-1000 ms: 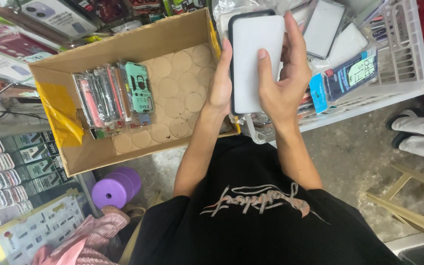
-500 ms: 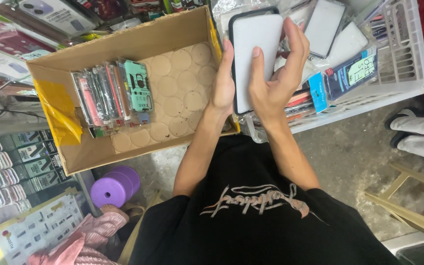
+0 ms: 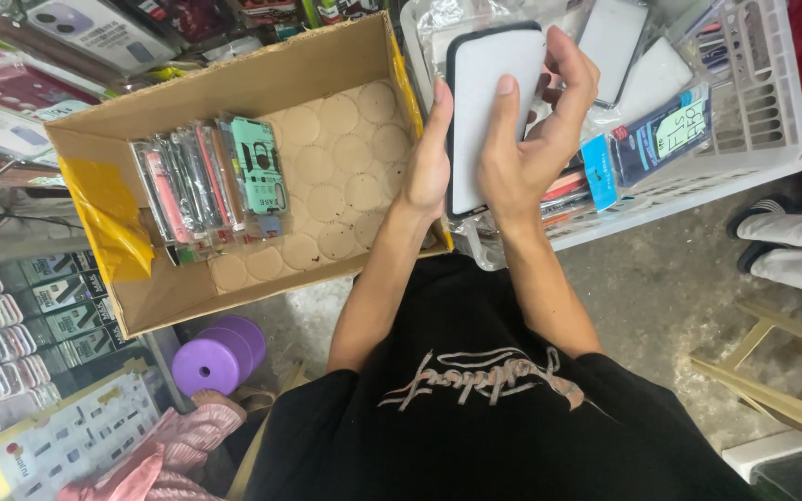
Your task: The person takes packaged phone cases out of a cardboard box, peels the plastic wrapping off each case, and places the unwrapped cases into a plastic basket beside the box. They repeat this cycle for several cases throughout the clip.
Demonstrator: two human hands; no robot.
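while gripped between left hand (image 3: 431, 162) and right hand (image 3: 533, 139), both closed around its edges, white phone case (image 3: 491, 111) with black rim sits above gap between cardboard box (image 3: 234, 79) and white crate (image 3: 763, 121). inspection step, by appearance. next move likely requires steady carry toward packaged cases (image 3: 211, 181) in box.

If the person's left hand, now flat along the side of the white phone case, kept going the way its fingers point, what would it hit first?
Probably the clear plastic bags heaped in the white slotted plastic crate, just beyond the left hand; depth is hard to judge from above.
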